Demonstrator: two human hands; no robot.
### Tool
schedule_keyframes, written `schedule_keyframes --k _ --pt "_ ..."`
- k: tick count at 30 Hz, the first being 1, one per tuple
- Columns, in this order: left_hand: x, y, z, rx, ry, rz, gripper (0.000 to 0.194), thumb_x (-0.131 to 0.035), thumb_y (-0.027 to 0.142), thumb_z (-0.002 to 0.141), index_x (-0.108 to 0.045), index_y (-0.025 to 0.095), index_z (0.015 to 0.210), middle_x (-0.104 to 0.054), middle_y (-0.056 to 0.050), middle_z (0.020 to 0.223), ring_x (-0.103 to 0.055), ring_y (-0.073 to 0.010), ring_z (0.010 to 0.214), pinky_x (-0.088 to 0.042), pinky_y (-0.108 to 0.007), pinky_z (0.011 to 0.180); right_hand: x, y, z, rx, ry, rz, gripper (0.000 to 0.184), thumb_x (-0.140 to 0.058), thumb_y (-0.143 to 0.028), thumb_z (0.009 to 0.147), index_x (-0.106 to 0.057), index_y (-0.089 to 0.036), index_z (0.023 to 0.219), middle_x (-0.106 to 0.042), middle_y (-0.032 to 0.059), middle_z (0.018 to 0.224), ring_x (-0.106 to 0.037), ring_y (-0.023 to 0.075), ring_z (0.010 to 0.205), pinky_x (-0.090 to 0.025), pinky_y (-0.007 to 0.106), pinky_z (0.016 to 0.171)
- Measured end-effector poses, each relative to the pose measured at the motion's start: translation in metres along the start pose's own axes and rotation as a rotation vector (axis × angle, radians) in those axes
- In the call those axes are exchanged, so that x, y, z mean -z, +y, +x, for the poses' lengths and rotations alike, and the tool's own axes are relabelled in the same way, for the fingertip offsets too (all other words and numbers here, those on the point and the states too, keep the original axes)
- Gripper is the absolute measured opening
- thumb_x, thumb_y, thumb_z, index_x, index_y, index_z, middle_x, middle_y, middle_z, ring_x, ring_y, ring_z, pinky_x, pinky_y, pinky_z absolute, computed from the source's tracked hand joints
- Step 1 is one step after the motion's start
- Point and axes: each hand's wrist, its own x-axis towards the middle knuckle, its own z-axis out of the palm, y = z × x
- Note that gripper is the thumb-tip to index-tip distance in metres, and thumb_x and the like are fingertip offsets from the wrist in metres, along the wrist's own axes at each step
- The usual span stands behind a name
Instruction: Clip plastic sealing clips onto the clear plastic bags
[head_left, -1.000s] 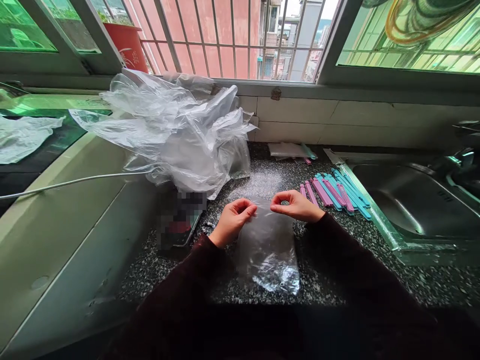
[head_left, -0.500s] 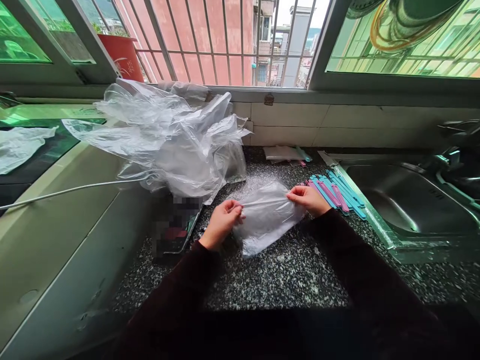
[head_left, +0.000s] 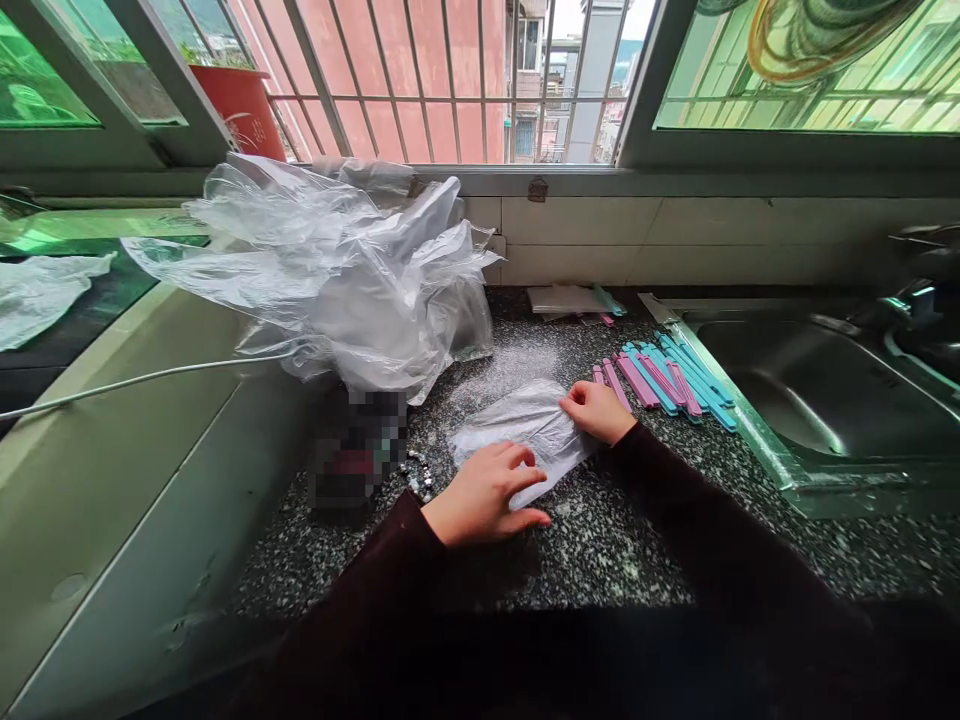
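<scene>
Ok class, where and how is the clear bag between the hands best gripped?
Most likely pinch the clear bag at its right edge between thumb and fingertip, coming from the right, as the right hand does. It looks thin and spread low over the counter, so an edge should pinch more easily than the middle; the open left hand covers part of its near side.

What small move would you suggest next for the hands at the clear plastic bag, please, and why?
I would probably smooth the clear plastic bag with the left hand while the right hand anchors it: the bag looks creased over the speckled countertop, the right hand pinches its right side, and the left is open at its near side, free to press.
</scene>
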Motion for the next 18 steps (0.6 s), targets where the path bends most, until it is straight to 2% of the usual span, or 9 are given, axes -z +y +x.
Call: schedule_keyframes --k 3,6,9,11,14,16,18 --pt "-0.006 0.003 -0.014 -0.002 -0.063 0.153 0.039 -0.063 0.046 0.07 -0.062 0.019 0.099 -0.058 -0.01 0.102 -0.052 -0.0248 0.09 -0.043 -0.037 0.077 0.0 -0.002 0.0 0.018 0.002 -0.203 0.014 -0.055 -0.024 0.073 -0.054 -0.017 0.061 -0.058 0.0031 0.06 -0.052 0.0156 0.059 -0.034 0.026 0.055" --pt "-0.011 0.001 -0.026 0.013 -0.01 0.242 0.033 -0.063 0.034 0.073 -0.058 0.018 0.102 -0.057 -0.01 0.105 -0.051 -0.0238 0.095 -0.044 -0.037 0.081 0.011 0.001 0.0 0.09 0.005 -0.265 0.011 -0.056 -0.026 0.075 -0.06 -0.016 0.078 -0.061 0.0037 0.065 -0.055 0.0177 0.063 -0.036 0.027 0.057" --pt "-0.017 -0.001 -0.031 0.019 0.085 0.317 0.021 -0.055 0.019 0.078 -0.058 0.014 0.098 -0.059 -0.011 0.1 -0.053 -0.0217 0.091 -0.046 -0.034 0.079 0.028 0.01 -0.008 0.324 0.028 -0.228 0.019 -0.058 -0.023 0.074 -0.061 -0.017 0.092 -0.063 0.004 0.074 -0.057 0.0175 0.069 -0.041 0.028 0.063" --pt "-0.021 -0.003 -0.03 0.006 0.114 0.351 0.013 -0.048 0.013 0.08 -0.059 0.015 0.086 -0.06 -0.009 0.088 -0.054 -0.0196 0.082 -0.046 -0.032 0.073 0.036 0.019 -0.019 0.535 -0.025 -0.217 0.018 -0.061 -0.022 0.072 -0.062 -0.019 0.09 -0.063 0.0055 0.082 -0.057 0.0183 0.077 -0.044 0.029 0.068" --pt "-0.022 -0.005 -0.029 0.011 0.168 0.317 0.019 -0.041 0.009 0.081 -0.056 0.016 0.073 -0.06 -0.007 0.078 -0.054 -0.0173 0.073 -0.046 -0.029 0.066 0.037 0.032 -0.039 0.678 -0.083 -0.247 0.037 -0.07 -0.029 0.064 -0.062 -0.017 0.098 -0.059 0.0101 0.093 -0.056 0.0224 0.086 -0.047 0.033 0.071" --pt "-0.02 -0.005 -0.029 0.048 0.205 0.229 0.017 -0.04 0.009 0.079 -0.054 0.017 0.074 -0.061 -0.007 0.078 -0.056 -0.0168 0.074 -0.046 -0.028 0.067 0.033 0.038 -0.05 0.718 -0.069 -0.267 0.05 -0.072 -0.03 0.061 -0.059 -0.016 0.107 -0.057 0.0129 0.101 -0.054 0.0253 0.092 -0.047 0.038 0.077" --pt "-0.016 -0.006 -0.031 0.118 0.226 0.124 0.015 -0.041 0.01 0.078 -0.054 0.017 0.078 -0.062 -0.006 0.079 -0.058 -0.0165 0.075 -0.047 -0.028 0.068 0.028 0.041 -0.056 0.749 -0.051 -0.273 0.05 -0.069 -0.025 0.062 -0.057 -0.017 0.11 -0.055 0.0134 0.108 -0.052 0.0266 0.098 -0.045 0.041 0.083"
